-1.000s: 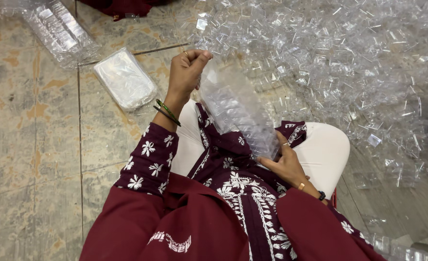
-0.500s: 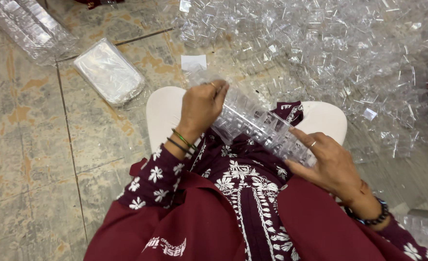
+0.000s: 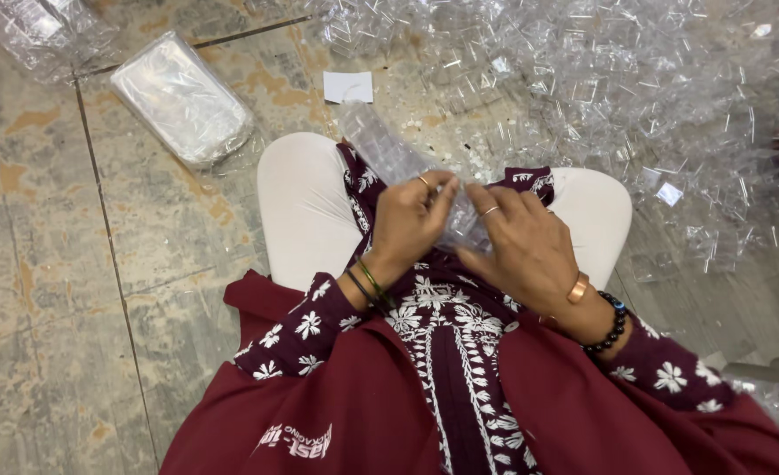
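Both hands, the left hand [image 3: 411, 220] and right hand [image 3: 517, 242], grip a stack of clear plastic trays [image 3: 389, 158] over the lap, one wrapped bundle [image 3: 182, 97] finished, a large loose pile [image 3: 600, 79] seemingly left.

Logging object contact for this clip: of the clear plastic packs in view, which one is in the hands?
The long clear pack across the lap, gripped by left hand and right hand; the others lie untouched on the floor.
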A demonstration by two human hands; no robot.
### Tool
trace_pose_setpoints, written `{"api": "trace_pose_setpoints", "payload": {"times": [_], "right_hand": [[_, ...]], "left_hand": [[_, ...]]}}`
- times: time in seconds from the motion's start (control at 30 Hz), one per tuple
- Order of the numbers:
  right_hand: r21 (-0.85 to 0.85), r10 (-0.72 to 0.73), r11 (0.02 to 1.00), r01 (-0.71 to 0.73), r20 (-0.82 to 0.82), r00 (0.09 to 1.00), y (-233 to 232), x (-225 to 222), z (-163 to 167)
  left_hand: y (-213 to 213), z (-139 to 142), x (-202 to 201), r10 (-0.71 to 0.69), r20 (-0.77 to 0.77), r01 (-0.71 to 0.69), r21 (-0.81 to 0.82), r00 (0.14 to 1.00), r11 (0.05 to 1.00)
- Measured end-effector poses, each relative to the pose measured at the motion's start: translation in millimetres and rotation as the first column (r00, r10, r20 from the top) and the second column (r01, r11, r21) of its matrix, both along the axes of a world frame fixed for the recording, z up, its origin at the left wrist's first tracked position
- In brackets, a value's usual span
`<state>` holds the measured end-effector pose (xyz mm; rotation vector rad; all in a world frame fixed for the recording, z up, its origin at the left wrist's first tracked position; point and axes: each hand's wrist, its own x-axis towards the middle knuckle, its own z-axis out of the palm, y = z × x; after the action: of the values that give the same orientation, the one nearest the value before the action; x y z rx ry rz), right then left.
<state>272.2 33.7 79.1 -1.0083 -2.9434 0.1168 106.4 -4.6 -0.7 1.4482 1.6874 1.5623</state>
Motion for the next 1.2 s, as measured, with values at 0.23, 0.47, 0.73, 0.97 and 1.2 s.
{"api": "trace_pose_setpoints", "payload": {"times": [0.23, 0.47, 0.73, 0.97, 1.2], "right_hand": [[0.069, 0.178, 0.984, -0.165, -0.420, 0.890, 8, 20, -15], [0.159, 0.228, 0.974, -0.164, -0.663, 0.713, 13, 20, -44], [0.092, 0.185, 0.980, -0.174, -0.736, 0.651, 9, 24, -88], [-0.130, -0.011, 0.986, -0.103, -0.671, 0.742, 22, -3, -137], [-0.114, 0.065, 0.975, -0.190, -0.674, 0.736, 52, -37, -131]], "left_hand": [[4, 13, -9, 0.025, -0.063, -0.018, 0.110, 0.998, 0.994], [3, 30, -8, 0.088, -0.161, -0.063, 0.150, 0.983, 0.987], [-15, 22, 7, -0.001, -0.354, 0.045, 0.116, 0.935, 0.992], [-8, 17, 23, -0.062, -0.397, 0.113, 0.104, 0.915, 0.988], [22, -1, 9, -0.112, -0.448, 0.188, 0.130, 0.887, 0.974]]}}
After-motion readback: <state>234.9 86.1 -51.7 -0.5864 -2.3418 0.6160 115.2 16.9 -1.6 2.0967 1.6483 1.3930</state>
